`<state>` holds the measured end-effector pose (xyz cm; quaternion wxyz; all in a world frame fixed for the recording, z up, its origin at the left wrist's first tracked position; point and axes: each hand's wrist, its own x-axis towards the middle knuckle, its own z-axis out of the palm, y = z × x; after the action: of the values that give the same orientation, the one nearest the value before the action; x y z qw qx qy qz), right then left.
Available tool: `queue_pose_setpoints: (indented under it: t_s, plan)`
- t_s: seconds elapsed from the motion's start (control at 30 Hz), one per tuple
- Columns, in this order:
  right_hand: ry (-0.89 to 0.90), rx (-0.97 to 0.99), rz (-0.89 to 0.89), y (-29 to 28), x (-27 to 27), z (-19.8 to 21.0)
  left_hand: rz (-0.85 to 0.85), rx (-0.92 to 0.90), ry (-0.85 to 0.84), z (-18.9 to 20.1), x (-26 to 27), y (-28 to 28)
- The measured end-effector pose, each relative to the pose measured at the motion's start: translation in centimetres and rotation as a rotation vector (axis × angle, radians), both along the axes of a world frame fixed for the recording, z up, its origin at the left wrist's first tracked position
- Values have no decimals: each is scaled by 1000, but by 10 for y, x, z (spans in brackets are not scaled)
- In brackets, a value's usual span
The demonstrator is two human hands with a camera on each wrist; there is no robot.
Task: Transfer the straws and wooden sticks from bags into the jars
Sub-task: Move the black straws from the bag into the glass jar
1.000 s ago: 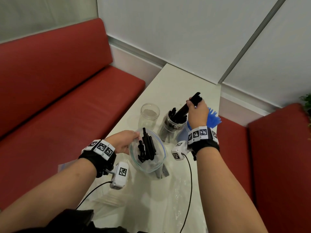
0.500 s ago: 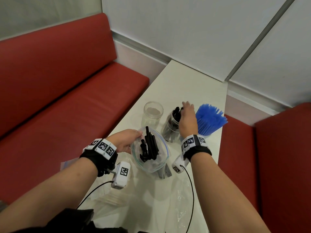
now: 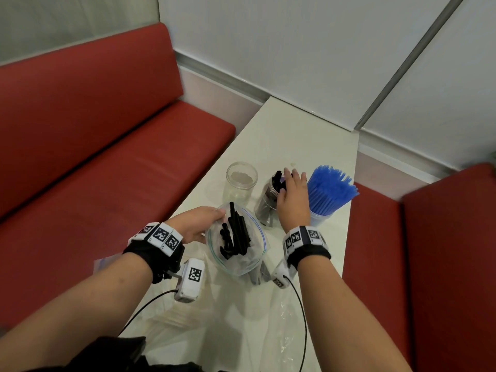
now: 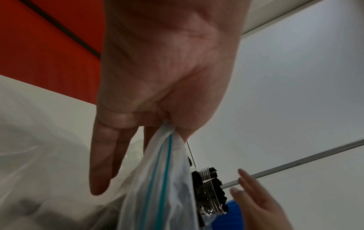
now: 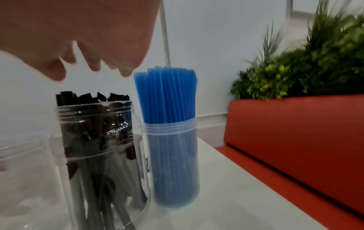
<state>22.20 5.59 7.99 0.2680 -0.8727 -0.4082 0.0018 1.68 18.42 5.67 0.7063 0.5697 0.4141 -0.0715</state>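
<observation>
My left hand pinches the rim of a clear zip bag and holds it up; several black straws stand in it. The pinch on the zip bag shows in the left wrist view. My right hand hovers with loose, straight fingers over a clear jar packed with black straws, holding nothing. A jar of blue straws stands just right of it, also seen as the blue straws in the right wrist view. An empty clear jar stands to the left.
Crumpled clear plastic bags lie on the white table near me. Red bench seats flank the table on both sides. A green plant sits behind the right bench. Cables run from both wrist cameras.
My right hand lowered a bunch of black straws into the jar and let go; it now hovers empty over the jar. The left hand keeps holding the bag.
</observation>
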Motion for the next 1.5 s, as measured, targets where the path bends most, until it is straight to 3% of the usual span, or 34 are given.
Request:
queue_pose_setpoints:
  t_s: [0.07,0.1,0.17,0.2,0.3,0.37,0.63,0.8,1.23,1.37,1.5]
  plan:
    - [135,279,-24,-7,-22,3,-17,-2,-16,-2,-1,-1]
    - [291,322,-6,-10,-35,3,-20,-5,-30,-4,-1,-2]
    - [639,224,84,-13,-60,0,11,-30,-78,-8,0,-6]
    - [721,105,123,-14,-70,-5,38,-61,-117,-10,1,-9]
    - [551,-263,125,-21,-89,-24,101,-164,-235,-15,3,-16]
    - [489,-328,91,-28,-100,-38,118,-197,-262,-16,4,-20]
    - [500,-21,-131,-44,-119,-51,130,-140,-184,-14,1,-28]
    - [509,15,-84,-44,-114,-37,153,-92,-167,-9,0,-28]
    - [609,202,-160,-51,-95,-11,173,-77,-127,1,-2,-27]
    - [616,165,-145,-53,-96,-5,178,-69,-115,4,-2,-26]
    - [626,209,-91,-52,-73,39,169,-72,-116,4,-5,-24]
